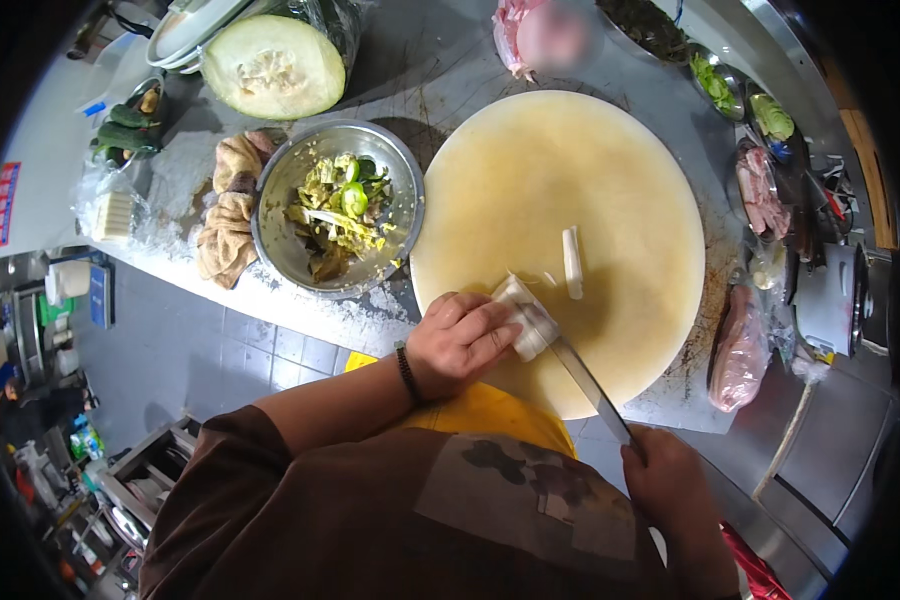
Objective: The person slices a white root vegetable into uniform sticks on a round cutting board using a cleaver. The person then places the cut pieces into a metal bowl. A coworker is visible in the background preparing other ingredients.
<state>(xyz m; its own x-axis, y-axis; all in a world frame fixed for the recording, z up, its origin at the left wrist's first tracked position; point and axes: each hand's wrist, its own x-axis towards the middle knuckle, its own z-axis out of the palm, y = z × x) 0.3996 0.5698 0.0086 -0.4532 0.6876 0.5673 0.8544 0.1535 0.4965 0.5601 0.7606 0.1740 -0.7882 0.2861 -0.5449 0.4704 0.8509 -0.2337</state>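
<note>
My left hand [465, 334] presses with bent fingers on a stack of white food pieces [523, 304], which looks like sliced vegetable, though I cannot tell the kind. It rests near the front edge of a round, yellowed chopping board [570, 165]. In my right hand [664, 472] is the handle of a knife [591, 386]. Its long blade lies across the right part of the stack, beside my left fingertips. One loose white strip [572, 262] lies on the board just beyond the blade.
Left of the board stand a steel bowl [270, 217] of vegetable scraps and a crumpled cloth [229, 232]. A cut winter melon [274, 67] lies behind them. Raw meat [514, 37] sits at the back; wrapped meat [741, 349] and a meat tray [761, 191] line the right.
</note>
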